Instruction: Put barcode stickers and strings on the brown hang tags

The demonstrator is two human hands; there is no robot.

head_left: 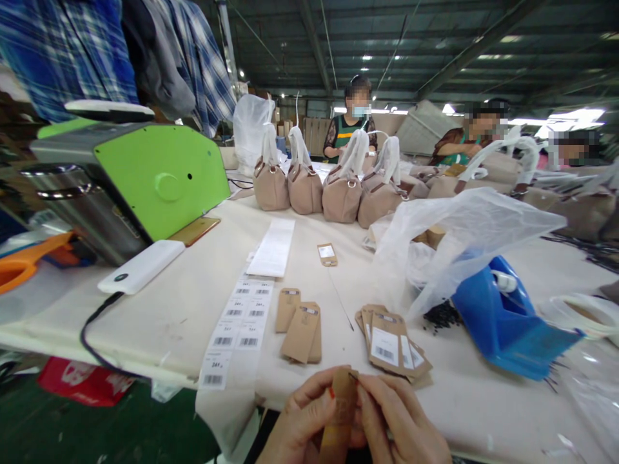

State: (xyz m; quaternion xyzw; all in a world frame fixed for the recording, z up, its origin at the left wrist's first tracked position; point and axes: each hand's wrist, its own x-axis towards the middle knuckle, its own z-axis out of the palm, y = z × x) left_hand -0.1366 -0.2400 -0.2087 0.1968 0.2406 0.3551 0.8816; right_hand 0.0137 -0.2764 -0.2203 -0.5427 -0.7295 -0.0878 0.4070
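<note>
At the table's near edge, my left hand (307, 419) is closed around a brown paper hang tag (338, 409), which is bent lengthwise. My right hand (399, 419) pinches at the tag's upper right edge, where a small dark bit shows; I cannot make out what that bit is. Just beyond my right hand lies a fanned pile of hang tags with barcode stickers (387, 345). Plain brown hang tags (302, 332) lie ahead of my left hand. A strip of barcode labels (236, 328) runs over the table edge. Farther off, one stickered tag (327, 254) lies near a thin dark string.
Several beige handbags (341, 193) with wrapped handles stand at the back. On the left are a green machine (169, 177), a steel flask (87, 206) and a white power bank (140, 267). A blue tape dispenser (507, 322) and plastic bag (464, 232) sit right. Co-workers are beyond.
</note>
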